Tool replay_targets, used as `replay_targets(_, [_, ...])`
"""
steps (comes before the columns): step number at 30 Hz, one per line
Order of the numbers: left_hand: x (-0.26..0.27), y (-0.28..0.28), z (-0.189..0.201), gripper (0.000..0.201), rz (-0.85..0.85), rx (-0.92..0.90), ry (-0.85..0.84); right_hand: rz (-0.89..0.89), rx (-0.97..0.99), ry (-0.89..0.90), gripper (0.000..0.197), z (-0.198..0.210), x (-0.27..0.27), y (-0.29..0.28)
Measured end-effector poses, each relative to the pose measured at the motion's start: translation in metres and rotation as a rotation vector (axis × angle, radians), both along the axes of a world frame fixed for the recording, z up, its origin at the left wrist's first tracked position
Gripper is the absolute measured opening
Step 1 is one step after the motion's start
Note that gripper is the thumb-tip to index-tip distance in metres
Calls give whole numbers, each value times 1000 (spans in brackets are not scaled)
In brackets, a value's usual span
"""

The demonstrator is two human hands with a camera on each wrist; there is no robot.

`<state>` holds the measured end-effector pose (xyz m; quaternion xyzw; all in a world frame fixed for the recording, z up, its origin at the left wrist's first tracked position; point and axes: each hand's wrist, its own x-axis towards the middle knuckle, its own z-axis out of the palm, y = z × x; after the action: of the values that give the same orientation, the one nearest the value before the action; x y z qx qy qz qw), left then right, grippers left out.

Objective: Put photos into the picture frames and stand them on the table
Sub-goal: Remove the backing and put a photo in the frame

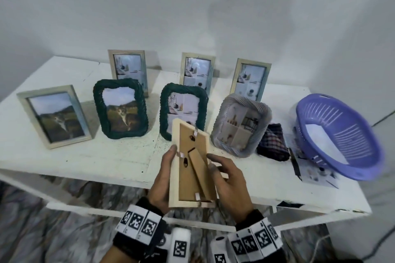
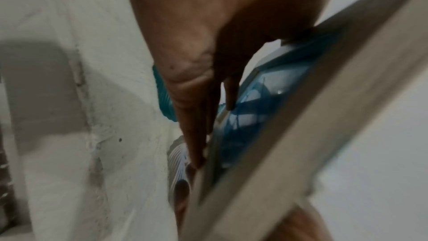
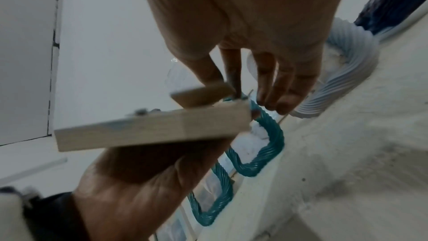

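I hold a pale wooden picture frame over the table's front edge, its brown backing board and folding stand facing me. My left hand grips the frame's left edge, thumb on the back and fingers underneath on the glass side. My right hand is at the right edge. In the right wrist view its thumb and forefinger pinch the end of the stand, the other fingers straight. The left wrist view shows my left hand's fingers flat against the frame's front. Whether a photo is inside is hidden.
Several frames with photos stand on the white table: two green woven ones, a grey woven one and pale wooden ones. At the right are a plaid cloth, a purple basket and loose photos.
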<state>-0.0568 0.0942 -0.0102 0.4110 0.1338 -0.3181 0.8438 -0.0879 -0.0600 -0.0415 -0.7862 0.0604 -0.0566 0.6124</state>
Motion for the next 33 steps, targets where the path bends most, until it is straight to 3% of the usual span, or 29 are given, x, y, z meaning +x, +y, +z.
replay_targets(2, [2,2,-7,62,23,45,-16,-21,-35,33,23,-9,1,-4])
replay_targets(6, [12,13,-35,39,108,463,-256,-94,-122,72,18,-19,3,-15])
replay_targets(9, [18,24,-60,25,65,730,-386,-75,-256,110,20,-30,4,-18])
replay_targets(14, [28,25,-74,32,-66,1234,-601,-35,-518,77,24,-50,5,-15])
replay_targets(17, [32,26,-76,40,-113,1304,-707,-43,-583,32,22,-58,7,-13])
replay_targets(21, [38,27,-85,45,-141,1356,-743,-51,-528,53,18,-54,14,-23])
replay_targets(24, [41,28,-89,47,-138,1362,-736,-333,-471,-15,4,-31,21,-49])
replay_targets(27, [40,29,-91,44,-114,1328,-750,-528,-297,-52,18,-6,36,-93])
replay_targets(31, [41,29,-92,42,-89,1307,-758,-292,-84,64,46,0,66,-146])
replay_targets(33, [41,29,-94,42,-81,1299,-765,-188,45,146,37,-1,78,-152])
